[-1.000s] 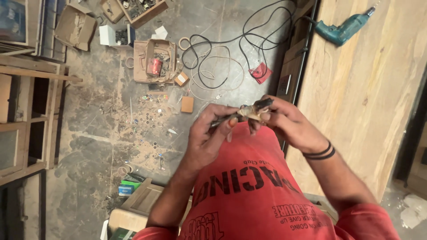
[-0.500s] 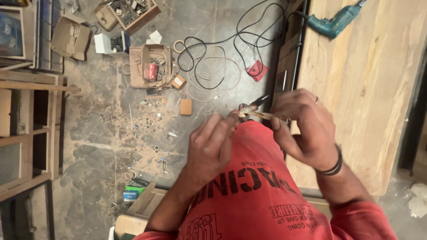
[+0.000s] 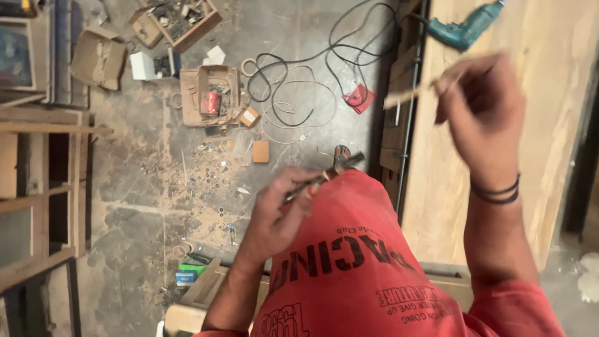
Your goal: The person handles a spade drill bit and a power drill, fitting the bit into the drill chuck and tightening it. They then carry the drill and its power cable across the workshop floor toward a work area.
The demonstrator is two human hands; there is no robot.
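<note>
Two hands worked apart above a littered workshop floor (image 3: 156,187) — the left hand (image 3: 277,212), fingers closed around pliers (image 3: 324,176) at the red shirt, the right hand (image 3: 480,106) pinching a thin wooden sliver (image 3: 409,93) raised clear over the plywood bench (image 3: 449,187).

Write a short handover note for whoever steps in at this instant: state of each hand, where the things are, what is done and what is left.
Left hand: shut on a thin dark tool, held over the red shirt.
Right hand: raised over the wooden panel, pinching a small pale strip; blurred.
Teal drill lies on the panel; black cable and open boxes on the floor.
Done: hands apart, each with its piece.
Left: cannot tell from this view.
</note>
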